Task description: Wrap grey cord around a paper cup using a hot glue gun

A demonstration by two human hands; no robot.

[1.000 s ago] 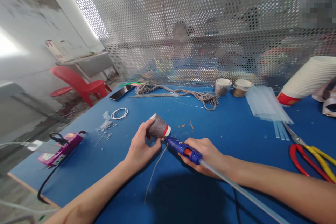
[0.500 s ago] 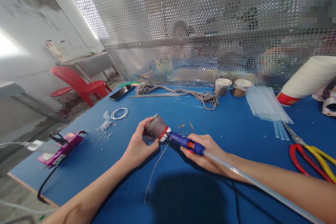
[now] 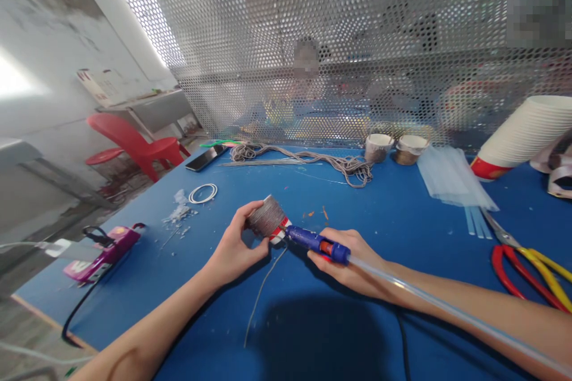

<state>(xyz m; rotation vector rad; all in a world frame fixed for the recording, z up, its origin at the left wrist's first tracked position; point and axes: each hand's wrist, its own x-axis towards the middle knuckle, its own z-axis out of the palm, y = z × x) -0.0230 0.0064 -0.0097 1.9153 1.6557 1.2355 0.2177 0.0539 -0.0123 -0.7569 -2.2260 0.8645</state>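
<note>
Blue table (image 3: 304,190) underneath; glue gun (image 3: 313,240) gripped in right hand (image 3: 363,251), trigger fingers hidden, glue stick (image 3: 424,296) cut off by frame edge; left hand (image 3: 236,250) pinches cord-wrapped cup (image 3: 269,217) mid-table, now turned, more red-white rim (image 3: 277,236) showing, so gluing likely there; loose cord (image 3: 258,299) trails below; nozzle contact unclear
</note>
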